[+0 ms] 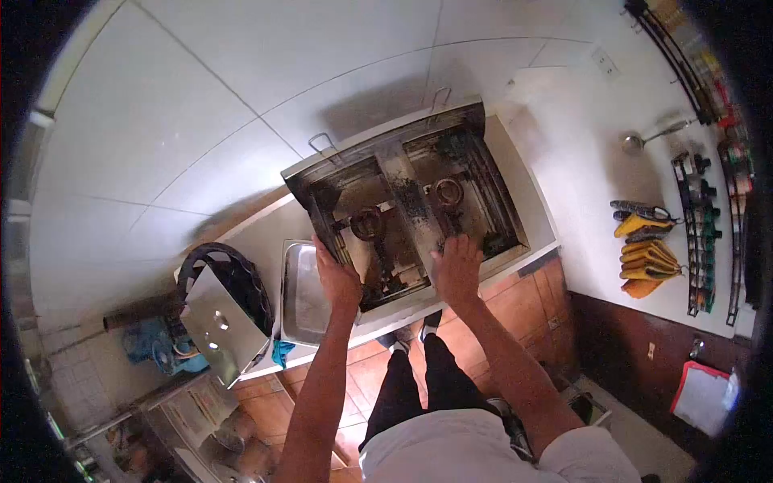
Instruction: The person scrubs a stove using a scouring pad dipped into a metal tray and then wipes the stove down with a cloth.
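Observation:
A two-bay metal burner unit, dark with soot and grease inside, stands on the white counter. A round rusty burner sits in its left bay, and another round burner in the right bay. My left hand lies along the unit's left wall, its fingers stretched out. At the front end of the middle divider, my right hand rests with its fingers apart. Its fingertips touch or nearly touch the sooty metal; contact is hard to tell. Neither hand visibly holds a loose thing.
A metal pan sits left of the unit, beside a metal sheet leaning on a black basket. A teal cloth hangs at the counter edge. Yellow mitts, a ladle and a spice rack hang at right.

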`<state>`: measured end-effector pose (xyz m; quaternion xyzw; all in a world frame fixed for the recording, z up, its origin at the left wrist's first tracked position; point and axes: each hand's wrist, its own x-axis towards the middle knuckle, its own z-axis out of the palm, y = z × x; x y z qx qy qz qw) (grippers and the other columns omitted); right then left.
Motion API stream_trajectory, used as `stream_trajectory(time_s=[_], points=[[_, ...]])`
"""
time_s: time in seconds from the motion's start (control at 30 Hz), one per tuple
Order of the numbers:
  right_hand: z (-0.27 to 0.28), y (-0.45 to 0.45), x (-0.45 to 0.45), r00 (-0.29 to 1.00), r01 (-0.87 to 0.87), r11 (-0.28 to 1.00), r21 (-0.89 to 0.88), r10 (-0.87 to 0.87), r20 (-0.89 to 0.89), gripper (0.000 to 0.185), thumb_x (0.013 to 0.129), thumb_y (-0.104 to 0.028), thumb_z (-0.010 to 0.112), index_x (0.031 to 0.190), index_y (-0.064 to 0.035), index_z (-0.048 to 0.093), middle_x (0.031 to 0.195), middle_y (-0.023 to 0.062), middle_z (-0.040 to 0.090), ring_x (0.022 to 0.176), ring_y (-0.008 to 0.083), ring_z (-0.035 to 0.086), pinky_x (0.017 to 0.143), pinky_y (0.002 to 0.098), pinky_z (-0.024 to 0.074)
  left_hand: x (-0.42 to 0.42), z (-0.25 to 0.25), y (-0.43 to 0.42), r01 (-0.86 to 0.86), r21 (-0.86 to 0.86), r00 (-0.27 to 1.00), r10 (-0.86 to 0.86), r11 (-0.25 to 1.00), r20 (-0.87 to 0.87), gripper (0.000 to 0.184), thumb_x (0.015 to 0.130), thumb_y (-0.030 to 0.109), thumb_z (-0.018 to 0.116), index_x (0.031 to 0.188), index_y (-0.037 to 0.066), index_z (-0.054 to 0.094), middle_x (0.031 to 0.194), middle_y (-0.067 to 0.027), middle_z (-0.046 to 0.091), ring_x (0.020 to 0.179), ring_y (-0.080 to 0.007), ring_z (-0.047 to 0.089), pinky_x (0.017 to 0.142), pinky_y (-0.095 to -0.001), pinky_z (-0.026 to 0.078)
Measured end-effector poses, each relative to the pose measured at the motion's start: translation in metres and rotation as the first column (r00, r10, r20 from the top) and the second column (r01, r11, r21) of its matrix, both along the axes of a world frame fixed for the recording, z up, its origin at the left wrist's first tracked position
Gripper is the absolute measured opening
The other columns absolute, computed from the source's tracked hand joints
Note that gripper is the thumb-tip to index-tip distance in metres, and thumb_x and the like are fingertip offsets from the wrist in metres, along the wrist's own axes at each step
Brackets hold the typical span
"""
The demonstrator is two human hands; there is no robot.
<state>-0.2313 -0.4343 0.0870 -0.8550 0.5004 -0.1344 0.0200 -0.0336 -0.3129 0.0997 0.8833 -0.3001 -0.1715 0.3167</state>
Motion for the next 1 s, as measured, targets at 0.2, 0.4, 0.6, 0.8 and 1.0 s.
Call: stream_trajectory(time_s=[0.2,0.4,0.6,0.8,1.0], points=[[-0.003,-0.113,0.109,0.983,-0.035,0.998,0.058,0.024,0.184,0.034,0.098,-0.031,0.059,0.103,0.0025,0.058,0.103,0.0234,0.058,0.095,0.0424,0.057,0.080,0.0557,0.0430,0.004,-0.014,0.003,0.047,-0.089,0.998,-0.042,0.995,0.053,0.089,0.080,-0.008,0.051,0.156,-0.001,0.006,0.146,-0.0323,0.037,0.128,-0.0497,0.043,0.109,-0.0508,0.037],[-0.013,-0.061,0.057,1.000,-0.001,0.991,0.134,-0.001,0.015,0.042,0.097,-0.033,0.060,0.115,0.0057,0.057,0.117,0.0286,0.057,0.110,0.0443,0.054,0.094,0.0578,0.0381,0.004,-0.011,0.001,0.000,-0.057,1.000,0.002,0.998,0.031,0.089,0.079,-0.009,0.050,0.156,0.000,0.007,0.146,-0.0324,0.037,0.124,-0.0481,0.046,0.106,-0.0504,0.040],[0.007,-0.011,0.004,0.997,0.025,0.997,0.079,-0.031,0.068,0.053,0.095,-0.031,0.064,0.129,0.0077,0.050,0.130,0.0310,0.052,0.124,0.0473,0.047,0.105,0.0583,0.0335,0.005,-0.013,0.001,-0.030,-0.026,0.999,0.031,0.999,0.016,0.088,0.081,-0.006,0.050,0.157,0.001,0.007,0.145,-0.0303,0.039,0.122,-0.0473,0.048,0.103,-0.0511,0.044],[0.014,-0.115,0.128,0.940,-0.253,0.966,-0.050,0.257,0.224,0.057,0.091,-0.028,0.070,0.135,0.0016,0.049,0.138,0.0261,0.047,0.127,0.0457,0.044,0.104,0.0595,0.0354,0.004,-0.010,0.001,-0.044,-0.056,0.997,0.047,0.997,0.054,0.089,0.081,-0.005,0.051,0.157,0.003,0.006,0.146,-0.0296,0.039,0.123,-0.0473,0.047,0.103,-0.0509,0.044],[0.017,-0.054,0.111,0.927,-0.366,0.923,-0.118,0.351,-0.131,0.051,0.090,-0.029,0.068,0.131,-0.0022,0.054,0.124,0.0198,0.053,0.116,0.0405,0.049,0.096,0.0549,0.0404,0.002,-0.017,0.001,-0.117,-0.056,0.992,0.113,0.992,-0.059,0.085,0.080,-0.006,0.051,0.157,0.007,0.016,0.137,-0.0321,0.046,0.122,-0.0469,0.049,0.105,-0.0507,0.041]])
